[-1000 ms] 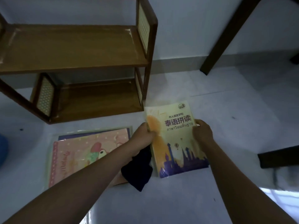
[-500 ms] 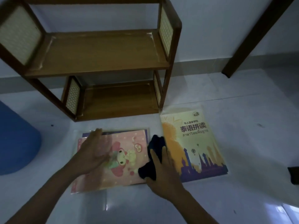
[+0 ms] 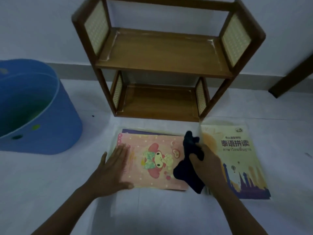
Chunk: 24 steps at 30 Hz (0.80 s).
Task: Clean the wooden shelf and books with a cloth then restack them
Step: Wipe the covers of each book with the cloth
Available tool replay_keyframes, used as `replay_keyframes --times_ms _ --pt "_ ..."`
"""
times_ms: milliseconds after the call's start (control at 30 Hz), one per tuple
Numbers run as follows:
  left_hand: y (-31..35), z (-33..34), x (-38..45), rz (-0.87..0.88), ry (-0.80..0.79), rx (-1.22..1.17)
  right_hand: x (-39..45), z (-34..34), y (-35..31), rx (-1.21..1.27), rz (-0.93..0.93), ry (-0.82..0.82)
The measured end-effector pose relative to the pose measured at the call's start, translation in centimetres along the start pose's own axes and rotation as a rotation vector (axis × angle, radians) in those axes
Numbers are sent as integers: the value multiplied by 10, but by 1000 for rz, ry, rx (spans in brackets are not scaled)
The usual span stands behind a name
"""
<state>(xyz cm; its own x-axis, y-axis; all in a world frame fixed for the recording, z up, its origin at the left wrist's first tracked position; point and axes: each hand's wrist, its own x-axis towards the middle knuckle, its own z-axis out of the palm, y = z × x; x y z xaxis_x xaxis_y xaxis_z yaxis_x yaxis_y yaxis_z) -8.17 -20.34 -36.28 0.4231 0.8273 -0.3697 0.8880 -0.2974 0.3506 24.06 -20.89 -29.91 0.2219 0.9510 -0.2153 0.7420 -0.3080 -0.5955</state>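
Note:
A small wooden shelf (image 3: 162,55) with two empty boards stands on the white floor against the wall. In front of it lies a pink cartoon book (image 3: 152,160) on top of another book whose purple edge shows. My left hand (image 3: 115,168) presses flat on the pink book's left side, fingers spread. My right hand (image 3: 206,163) grips a dark blue cloth (image 3: 189,160) over the pink book's right edge. A yellow book (image 3: 237,155) with a purple skyline lies flat to the right, just beside my right hand.
A big blue plastic tub (image 3: 39,106) sits on the floor at the left. A dark wooden furniture leg (image 3: 291,78) slants down at the right by the wall. White floor stretches around the books and toward me.
The yellow book was set down on the floor. The cloth passed from my left hand to my right. My left hand moved onto the pink book, and the view shifted left, showing the tub.

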Motion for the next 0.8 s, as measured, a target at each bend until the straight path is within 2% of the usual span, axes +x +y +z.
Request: replay_keyframes --times_ms 33,100,167,233,300,333,433,500,533,567,633,700,733,800 --pt "-2 0 0 4 -6 -3 1 2 -9 -37 -66 6" --pt "-6 0 0 22 9 -37 4 20 -13 -260 -196 2" --pt "-8 2 1 40 25 -63 5 53 -6 -401 -294 -103" --pt "-10 5 3 45 45 -54 -1 85 -8 -335 -337 -133" --pt "-12 7 5 59 64 -33 -15 111 -25 -303 -373 -93" --pt "-14 7 4 69 75 -26 -24 125 -39 -318 -467 -113" --pt "-19 11 0 75 108 -41 -49 157 -72 -313 -760 -352" --pt "-23 11 0 69 100 -38 -31 152 -73 -324 -868 -310" --pt "-23 11 2 59 91 -31 -16 144 -68 -379 -866 -250" --pt "-22 10 4 50 85 -15 0 136 -60 -424 -788 -199" --pt "-19 12 5 39 72 1 27 119 -43 -400 -469 -4" --pt "-19 15 6 51 86 -3 29 117 -49 -341 -173 84" --pt "-19 15 6 59 94 4 20 129 -62 -352 -179 73" --pt "-21 15 6 71 101 29 -5 160 -93 -367 -365 -31"
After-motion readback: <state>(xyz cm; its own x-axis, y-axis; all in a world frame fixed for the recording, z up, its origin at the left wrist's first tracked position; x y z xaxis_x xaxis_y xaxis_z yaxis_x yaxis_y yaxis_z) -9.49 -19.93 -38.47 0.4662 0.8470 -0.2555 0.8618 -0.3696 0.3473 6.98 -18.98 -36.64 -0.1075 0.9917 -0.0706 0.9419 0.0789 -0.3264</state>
